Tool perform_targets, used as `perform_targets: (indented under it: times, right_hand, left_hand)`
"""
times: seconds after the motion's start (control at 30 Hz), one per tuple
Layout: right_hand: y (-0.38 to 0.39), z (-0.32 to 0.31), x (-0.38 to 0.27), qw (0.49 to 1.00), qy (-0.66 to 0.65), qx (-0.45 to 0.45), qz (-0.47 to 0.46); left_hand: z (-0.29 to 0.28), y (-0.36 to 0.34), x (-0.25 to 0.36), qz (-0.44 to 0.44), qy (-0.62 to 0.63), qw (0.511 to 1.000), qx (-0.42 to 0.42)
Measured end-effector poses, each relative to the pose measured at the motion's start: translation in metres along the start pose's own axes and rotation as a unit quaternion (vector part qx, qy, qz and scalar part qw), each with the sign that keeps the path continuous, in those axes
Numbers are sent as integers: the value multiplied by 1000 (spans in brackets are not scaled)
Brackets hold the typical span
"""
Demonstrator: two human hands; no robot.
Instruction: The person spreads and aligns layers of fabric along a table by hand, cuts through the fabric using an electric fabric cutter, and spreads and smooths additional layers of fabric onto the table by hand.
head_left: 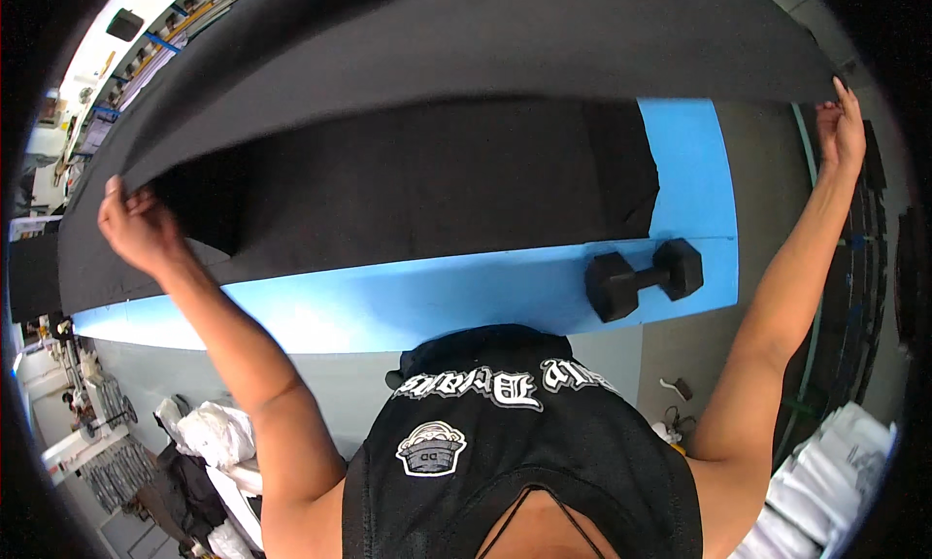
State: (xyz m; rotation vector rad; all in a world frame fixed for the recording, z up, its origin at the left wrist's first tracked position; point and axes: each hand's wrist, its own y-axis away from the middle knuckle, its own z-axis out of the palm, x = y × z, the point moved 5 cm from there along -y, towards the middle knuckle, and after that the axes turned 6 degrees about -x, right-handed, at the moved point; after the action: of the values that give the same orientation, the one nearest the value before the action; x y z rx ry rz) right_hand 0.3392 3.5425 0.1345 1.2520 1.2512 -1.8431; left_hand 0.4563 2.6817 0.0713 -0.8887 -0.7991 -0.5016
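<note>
A wide sheet of black fabric (505,44) is stretched between my two hands, its near edge lifted above the table. At the left, my left hand (141,224) pinches one end of that edge between thumb and fingers. Far out to the right, beyond the table's end, my right hand (841,132) grips the other end. Under the raised sheet lies more black fabric (447,180), flat on the light blue table (340,306). A black hexagonal dumbbell (641,277) rests near the table's right front corner, touched by neither hand.
White plastic bags (216,433) are heaped on the floor at the lower left. More white wrapped bundles (825,472) lie at the lower right. Shelving (146,64) with assorted goods runs along the far left. My body stands close against the table's front edge.
</note>
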Motion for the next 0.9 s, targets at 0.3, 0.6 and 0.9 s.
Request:
perform_targets:
  times: [0.3, 0.6, 0.9]
  right_hand:
    - [181, 99, 134, 967, -28, -139, 212]
    - [316, 80, 244, 918, 84, -90, 378]
    - [331, 71, 235, 887, 149, -140, 413]
  left_hand:
    - [-212, 44, -62, -105, -188, 971, 99]
    - [-279, 122, -140, -244, -237, 937, 83]
    - [-228, 154, -128, -441, -188, 864, 153]
